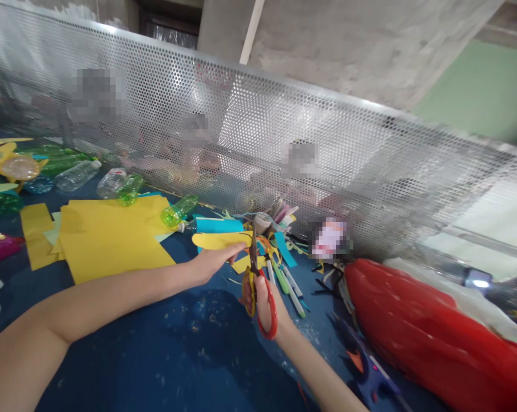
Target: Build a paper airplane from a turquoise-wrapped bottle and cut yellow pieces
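Observation:
My left hand (219,261) pinches a rounded strip of yellow paper (218,240) with a dark curved line drawn near its right end. In my right hand (265,297) is a pair of scissors (253,257) with one red and one yellow handle loop, my fingers through the loops. The blades point up and meet the right end of the strip. Behind the strip lies a bottle wrapped in blue paper (219,225). Several markers (290,286) and paper scraps (286,249) are close by my right hand.
Yellow paper sheets (112,240) cover the table's left side, with clear and green plastic bottles (76,174) behind. A perforated metal screen (258,126) runs along the back, people visible through it. At right are a red plastic bag (413,315), a phone (329,237) and a blue glue gun (370,366).

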`<state>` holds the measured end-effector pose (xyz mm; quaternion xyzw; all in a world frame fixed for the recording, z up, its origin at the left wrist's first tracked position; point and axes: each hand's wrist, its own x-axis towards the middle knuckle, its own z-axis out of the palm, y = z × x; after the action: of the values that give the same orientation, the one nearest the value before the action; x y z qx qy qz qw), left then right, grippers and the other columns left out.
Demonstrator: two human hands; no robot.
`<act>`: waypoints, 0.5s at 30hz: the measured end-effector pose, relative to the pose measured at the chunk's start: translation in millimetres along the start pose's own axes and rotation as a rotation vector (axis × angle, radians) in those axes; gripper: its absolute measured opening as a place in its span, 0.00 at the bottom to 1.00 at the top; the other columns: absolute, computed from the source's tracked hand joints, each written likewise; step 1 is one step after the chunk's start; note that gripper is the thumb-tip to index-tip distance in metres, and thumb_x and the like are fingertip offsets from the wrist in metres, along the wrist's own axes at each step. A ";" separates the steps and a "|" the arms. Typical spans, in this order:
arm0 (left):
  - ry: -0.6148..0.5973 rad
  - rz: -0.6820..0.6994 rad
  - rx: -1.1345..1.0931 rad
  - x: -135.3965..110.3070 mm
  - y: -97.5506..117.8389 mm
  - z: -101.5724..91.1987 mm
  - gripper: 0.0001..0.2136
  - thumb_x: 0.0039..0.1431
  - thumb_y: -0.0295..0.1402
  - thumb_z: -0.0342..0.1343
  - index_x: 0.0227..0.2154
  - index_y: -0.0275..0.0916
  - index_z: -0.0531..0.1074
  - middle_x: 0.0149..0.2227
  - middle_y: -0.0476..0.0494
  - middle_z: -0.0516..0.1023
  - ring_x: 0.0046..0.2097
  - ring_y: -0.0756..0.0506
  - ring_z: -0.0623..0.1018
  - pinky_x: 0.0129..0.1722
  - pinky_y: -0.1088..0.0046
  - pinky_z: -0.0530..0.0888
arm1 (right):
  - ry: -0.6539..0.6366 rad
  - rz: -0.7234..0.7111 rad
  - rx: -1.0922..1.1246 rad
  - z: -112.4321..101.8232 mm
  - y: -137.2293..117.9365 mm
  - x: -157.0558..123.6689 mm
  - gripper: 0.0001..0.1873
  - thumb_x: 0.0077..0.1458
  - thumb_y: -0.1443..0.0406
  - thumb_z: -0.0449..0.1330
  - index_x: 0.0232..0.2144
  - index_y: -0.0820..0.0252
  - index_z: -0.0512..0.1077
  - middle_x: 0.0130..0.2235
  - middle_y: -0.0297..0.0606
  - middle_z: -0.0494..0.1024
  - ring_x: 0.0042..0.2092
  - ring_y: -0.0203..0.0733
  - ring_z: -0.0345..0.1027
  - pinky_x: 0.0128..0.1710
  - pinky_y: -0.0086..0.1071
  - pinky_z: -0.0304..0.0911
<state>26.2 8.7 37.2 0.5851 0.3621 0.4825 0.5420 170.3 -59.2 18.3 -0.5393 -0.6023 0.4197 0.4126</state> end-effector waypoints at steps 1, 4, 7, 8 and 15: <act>-0.011 -0.019 -0.004 -0.3 1.3 0.2 0.21 0.51 0.46 0.52 0.11 0.38 0.59 0.18 0.51 0.61 0.25 0.50 0.63 0.30 0.71 0.62 | -0.001 0.005 0.002 -0.2 -0.5 -0.2 0.30 0.48 0.37 0.42 0.19 0.55 0.57 0.19 0.29 0.58 0.20 0.35 0.53 0.28 0.37 0.67; -0.027 -0.094 -0.027 -0.8 5.5 0.1 0.21 0.50 0.47 0.52 0.11 0.38 0.59 0.18 0.51 0.61 0.25 0.50 0.63 0.31 0.71 0.62 | 0.015 -0.001 -0.017 -1.7 -2.0 -0.5 0.29 0.48 0.37 0.43 0.20 0.55 0.57 0.19 0.29 0.58 0.20 0.34 0.53 0.27 0.36 0.66; -0.003 -0.131 -0.027 0.0 7.9 -1.4 0.20 0.48 0.48 0.53 0.11 0.38 0.60 0.18 0.52 0.61 0.25 0.50 0.62 0.31 0.71 0.61 | 0.008 0.000 -0.043 -3.7 -3.1 -0.1 0.29 0.48 0.38 0.43 0.20 0.55 0.57 0.18 0.28 0.57 0.19 0.34 0.52 0.26 0.37 0.67; 0.009 -0.131 -0.025 0.5 8.2 -2.2 0.20 0.48 0.47 0.53 0.12 0.38 0.61 0.18 0.52 0.61 0.25 0.50 0.62 0.30 0.71 0.61 | 0.002 0.001 -0.051 -4.3 -3.3 0.3 0.29 0.48 0.38 0.43 0.20 0.55 0.57 0.18 0.28 0.57 0.18 0.34 0.52 0.27 0.37 0.67; 0.014 0.001 -0.039 3.6 9.3 -5.6 0.17 0.47 0.42 0.54 0.11 0.38 0.60 0.16 0.53 0.59 0.24 0.51 0.61 0.29 0.72 0.60 | 0.001 -0.023 -0.091 -5.0 -4.0 1.6 0.29 0.49 0.38 0.42 0.18 0.55 0.57 0.17 0.28 0.57 0.18 0.34 0.53 0.26 0.37 0.68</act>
<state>20.9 12.3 46.6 0.5712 0.3561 0.4937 0.5506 173.7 -57.6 23.7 -0.5509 -0.6266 0.3868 0.3927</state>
